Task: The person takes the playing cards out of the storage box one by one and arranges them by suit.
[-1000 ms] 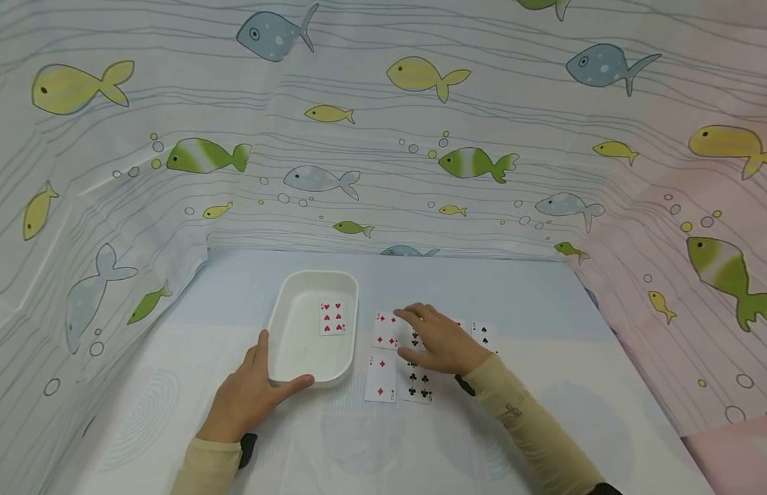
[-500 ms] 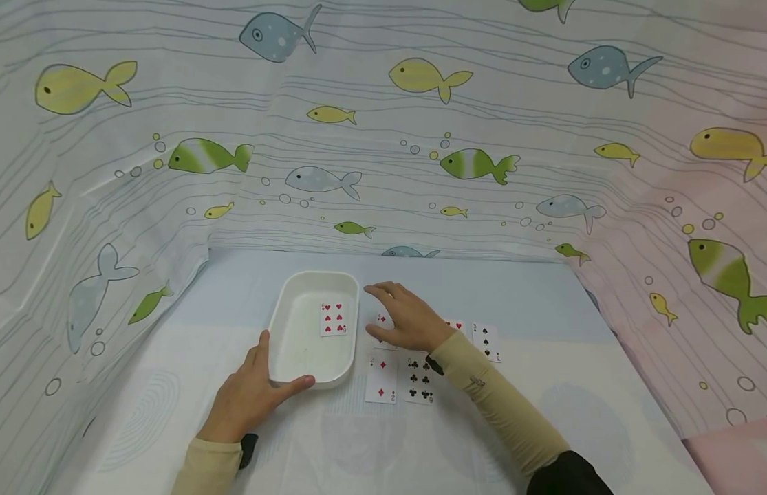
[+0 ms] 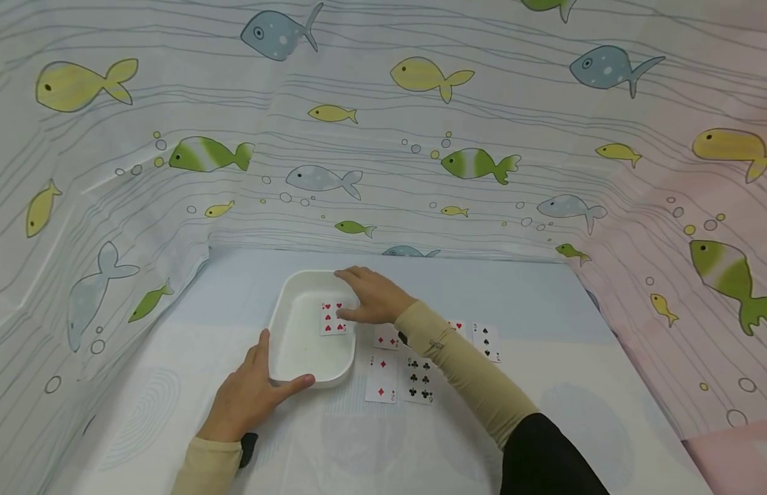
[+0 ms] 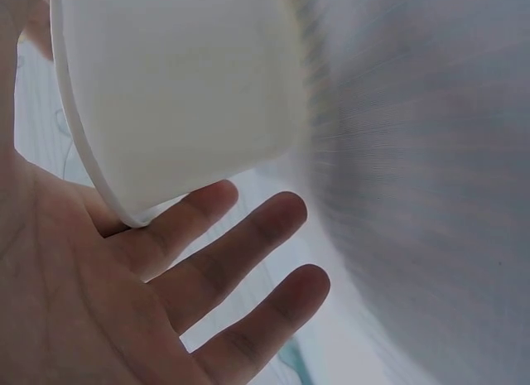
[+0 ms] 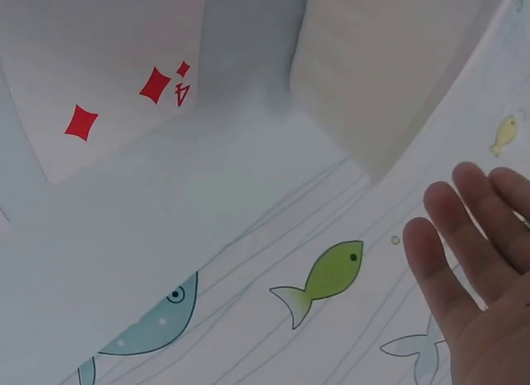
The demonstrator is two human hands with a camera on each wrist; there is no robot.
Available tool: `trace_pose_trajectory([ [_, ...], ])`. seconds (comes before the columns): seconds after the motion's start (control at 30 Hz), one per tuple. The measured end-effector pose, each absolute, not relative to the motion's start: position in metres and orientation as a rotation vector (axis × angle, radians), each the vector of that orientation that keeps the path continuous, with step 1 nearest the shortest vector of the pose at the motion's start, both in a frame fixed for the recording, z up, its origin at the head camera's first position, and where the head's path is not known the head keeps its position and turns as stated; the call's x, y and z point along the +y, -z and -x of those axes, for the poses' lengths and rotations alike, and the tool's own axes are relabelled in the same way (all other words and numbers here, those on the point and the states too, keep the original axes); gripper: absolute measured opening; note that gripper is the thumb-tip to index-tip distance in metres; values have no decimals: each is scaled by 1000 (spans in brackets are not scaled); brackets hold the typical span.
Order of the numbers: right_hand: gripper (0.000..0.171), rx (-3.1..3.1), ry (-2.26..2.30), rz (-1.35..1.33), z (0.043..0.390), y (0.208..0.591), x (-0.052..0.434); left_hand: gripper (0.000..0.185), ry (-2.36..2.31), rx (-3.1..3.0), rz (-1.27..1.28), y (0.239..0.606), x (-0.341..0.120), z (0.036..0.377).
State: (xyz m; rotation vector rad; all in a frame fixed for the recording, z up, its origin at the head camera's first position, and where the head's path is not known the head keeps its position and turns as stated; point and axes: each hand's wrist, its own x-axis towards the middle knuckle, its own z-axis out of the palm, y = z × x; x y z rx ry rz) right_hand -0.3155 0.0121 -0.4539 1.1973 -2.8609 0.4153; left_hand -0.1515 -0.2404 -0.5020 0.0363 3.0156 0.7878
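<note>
A white plastic tray point(image 3: 301, 350) stands left of centre in the head view, with a six of hearts point(image 3: 329, 319) face up inside. My left hand point(image 3: 242, 402) rests around its near-left corner, thumb along the near rim, other fingers along the left side. In the left wrist view the fairly straight fingers lie beside the tray's outer wall point(image 4: 182, 95). My right hand point(image 3: 380, 297) reaches over the tray's right rim, fingers extended, thumb tip over the six of hearts. No card shows between its fingers; contact cannot be told. A four of diamonds point(image 5: 116, 95) lies beneath the right wrist.
Right of the tray lie a two of diamonds point(image 3: 380, 379), a six of clubs point(image 3: 418, 381), a partly hidden hearts card point(image 3: 458, 327) and a three of spades point(image 3: 485, 342). The right sleeve point(image 3: 457, 364) crosses over the cards. Fish-printed cloth point(image 3: 383, 137) surrounds the pale tabletop.
My right hand has moved left and away from me, from above the cards to the tray's right rim. The left hand, tray and six of hearts have stayed in place.
</note>
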Motion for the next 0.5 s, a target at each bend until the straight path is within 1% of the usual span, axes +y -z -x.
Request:
trace_pose_trajectory([
  [0.27, 86, -2956, -297, -1284, 325, 463, -12, 132, -796, 3019, -37, 502, -241, 152],
  [0.5, 85, -3040, -271, -1280, 329, 477, -26, 132, -797, 3013, -40, 501, -241, 151],
])
